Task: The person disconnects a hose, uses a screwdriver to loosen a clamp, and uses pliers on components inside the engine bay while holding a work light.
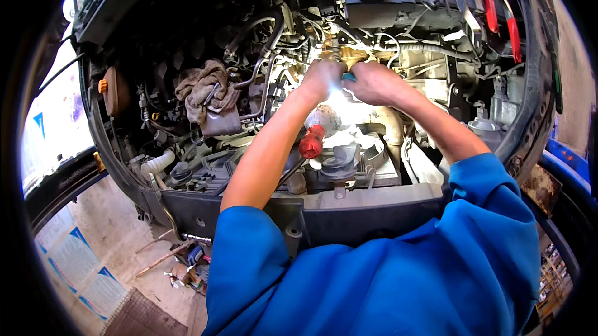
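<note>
A small teal thing (349, 77) is seen between the two hands, past the red handle (311, 141) and a bit to its right. It seems to be touched by the right hand (375, 82), whose fingers are curled in. The left hand (322, 79) is curled too, and is held past the red handle. Whether either hand is closed tight on anything cannot be told, as the fingertips are hidden. Even farther past the red handle, a yellow-brown engine part (353, 56) is lit up. To the left of the red handle, a brown rag (204, 87) is bunched up on a gray box (221, 122). Far to its right, red tool grips (514, 40) can be seen.
</note>
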The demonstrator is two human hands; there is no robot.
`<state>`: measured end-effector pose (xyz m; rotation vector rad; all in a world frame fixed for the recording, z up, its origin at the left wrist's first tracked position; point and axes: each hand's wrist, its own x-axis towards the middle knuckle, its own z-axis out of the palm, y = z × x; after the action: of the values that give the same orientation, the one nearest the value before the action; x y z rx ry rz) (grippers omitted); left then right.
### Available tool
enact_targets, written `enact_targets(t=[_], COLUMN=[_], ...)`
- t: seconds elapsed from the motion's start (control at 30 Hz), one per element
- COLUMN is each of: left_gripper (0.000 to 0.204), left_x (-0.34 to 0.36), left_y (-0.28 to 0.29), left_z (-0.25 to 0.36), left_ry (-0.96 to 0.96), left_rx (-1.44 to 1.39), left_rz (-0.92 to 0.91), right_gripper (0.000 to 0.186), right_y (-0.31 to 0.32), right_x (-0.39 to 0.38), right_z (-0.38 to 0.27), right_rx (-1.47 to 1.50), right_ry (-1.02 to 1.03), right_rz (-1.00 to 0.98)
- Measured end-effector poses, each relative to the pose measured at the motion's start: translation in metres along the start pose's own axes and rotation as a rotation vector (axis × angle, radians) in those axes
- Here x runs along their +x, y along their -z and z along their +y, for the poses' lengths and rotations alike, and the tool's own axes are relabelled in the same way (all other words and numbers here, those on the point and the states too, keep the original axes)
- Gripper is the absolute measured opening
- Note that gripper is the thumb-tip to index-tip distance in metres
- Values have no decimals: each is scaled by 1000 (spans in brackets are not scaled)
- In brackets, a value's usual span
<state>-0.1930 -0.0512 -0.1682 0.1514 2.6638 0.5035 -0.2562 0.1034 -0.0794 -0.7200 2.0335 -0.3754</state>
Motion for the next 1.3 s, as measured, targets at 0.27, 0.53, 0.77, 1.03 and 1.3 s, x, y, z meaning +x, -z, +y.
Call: enact_targets(t=[0.27,0.53,0.77,1.03,1.3], left_gripper=[59,47,39,21,23], left_x=[-102,-181,-162,-163,-161], left_y=[76,62,96,132,141], left_z=[96,169,144,22,27], left_ry=[23,135,232,316,434], left_rx=[39,-1604,-1670,-1958,-1943], left_rz=[206,75,459,1209,1235], right_gripper=[36,28,41,33,25], right_y=[43,-24,16,-5,-125], right_x=[-144,-234,-221,-22,206], right_z=[-3,-16,-27,-28,70], right_rx=[-316,23,150,-50,1036], right_ry=[106,296,300,242,-405], right_rz=[200,568,395,-18,167])
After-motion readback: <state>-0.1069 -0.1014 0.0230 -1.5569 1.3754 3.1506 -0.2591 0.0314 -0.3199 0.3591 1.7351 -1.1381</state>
